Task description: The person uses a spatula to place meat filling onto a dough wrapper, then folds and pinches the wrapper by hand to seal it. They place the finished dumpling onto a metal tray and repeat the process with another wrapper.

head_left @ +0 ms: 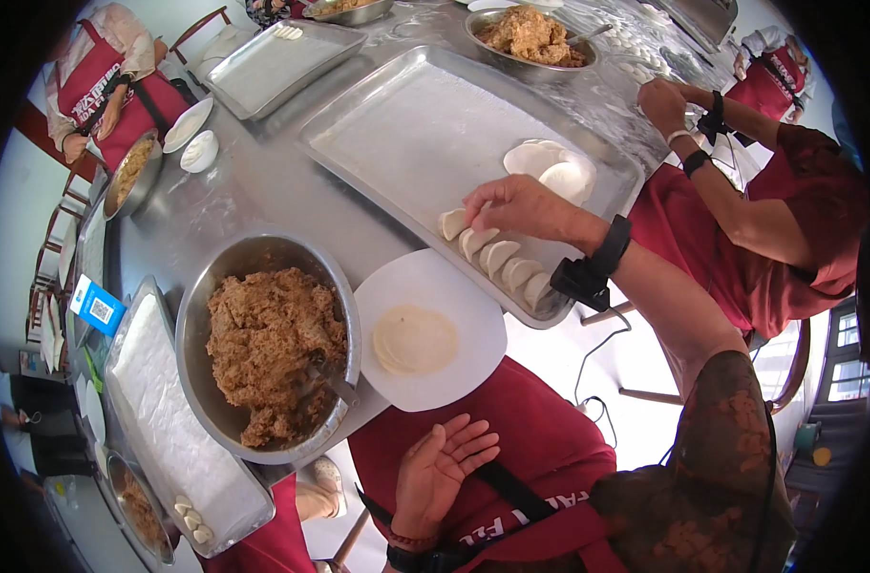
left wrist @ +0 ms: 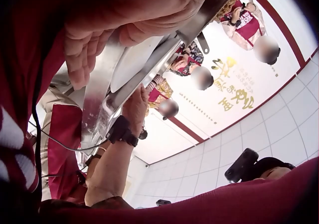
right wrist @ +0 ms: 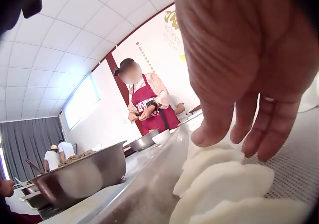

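In the head view my right hand [head_left: 529, 208] reaches over a large metal tray [head_left: 406, 124]. Its thumb and fingertips pinch a white dumpling [head_left: 451, 224] at the far end of a row along the tray's near edge. The right wrist view shows the thumb on one side and fingers [right wrist: 256, 146] on the other, above more dumplings [right wrist: 224, 181]. My left hand [head_left: 442, 470] is palm up in front of the red apron, fingers loosely bent, holding nothing. Between the hands, round dough wrappers [head_left: 416, 341] lie on a white plate [head_left: 478, 329].
A metal bowl [head_left: 189, 334] of brown filling [head_left: 273, 334] with a spoon [head_left: 335, 380] stands left of the plate. More wrappers [head_left: 569, 181] lie on the tray's right part. Another tray [head_left: 158, 382] is at left. A person [head_left: 779, 210] works close by on the right.
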Demonstrator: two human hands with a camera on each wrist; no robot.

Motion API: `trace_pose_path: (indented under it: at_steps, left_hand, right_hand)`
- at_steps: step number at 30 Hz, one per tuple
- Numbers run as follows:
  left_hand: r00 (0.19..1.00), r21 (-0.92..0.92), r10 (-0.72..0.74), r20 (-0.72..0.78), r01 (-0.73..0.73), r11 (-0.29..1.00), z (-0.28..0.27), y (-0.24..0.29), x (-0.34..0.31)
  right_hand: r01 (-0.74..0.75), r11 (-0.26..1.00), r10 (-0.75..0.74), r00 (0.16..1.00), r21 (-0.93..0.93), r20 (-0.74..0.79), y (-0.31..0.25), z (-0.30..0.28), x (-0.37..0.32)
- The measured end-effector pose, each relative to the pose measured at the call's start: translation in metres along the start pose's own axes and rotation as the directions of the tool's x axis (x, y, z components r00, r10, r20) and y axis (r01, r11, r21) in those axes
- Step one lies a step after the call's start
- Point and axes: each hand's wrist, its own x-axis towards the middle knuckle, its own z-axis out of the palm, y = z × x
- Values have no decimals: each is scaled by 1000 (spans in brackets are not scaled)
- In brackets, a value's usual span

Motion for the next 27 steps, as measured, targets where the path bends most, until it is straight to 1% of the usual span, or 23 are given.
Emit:
trace_pose_path:
  at_steps: [3, 6, 9, 12, 15, 18, 21, 24, 27]
  left_hand:
    - [1000, -2, 1, -2, -1, 1000, -1, 0, -1]
    - [1000, -38, 7, -8, -7, 999, 0, 0, -1]
    - [1000, -55, 17, -17, -18, 998, 1, 1, -2]
    - [1000, -18, 14, -18, -14, 1000, -1, 1, -2]
    - [1000, 2, 18, -9, -18, 1000, -1, 2, -2]
    - [999, 7, 34, 7, -34, 999, 1, 3, -2]
    - [998, 4, 54, 15, -54, 999, 3, 4, -5]
    - [995, 3, 96, 11, -96, 995, 2, 8, -7]
    - [992, -11, 126, 15, -126, 992, 0, 8, -8]
  right_hand:
    - [38, 999, -41, 996, -28, -81, -9, -1, 9]
    - [176, 984, -173, 978, 17, -118, -1, 14, 21]
    - [192, 968, -187, 981, -164, 42, -5, 17, 28]
    - [209, 952, -193, 977, -222, 90, -8, 20, 33]
    - [211, 957, -188, 974, -198, 127, -4, 20, 34]
    - [244, 951, -220, 966, -191, 138, -3, 20, 33]
    - [287, 900, -286, 957, -329, 53, -8, 21, 27]
    - [289, 828, -354, 934, -480, -50, -27, 29, 8]
    - [462, 758, -544, 838, -461, -53, -60, 52, -24]
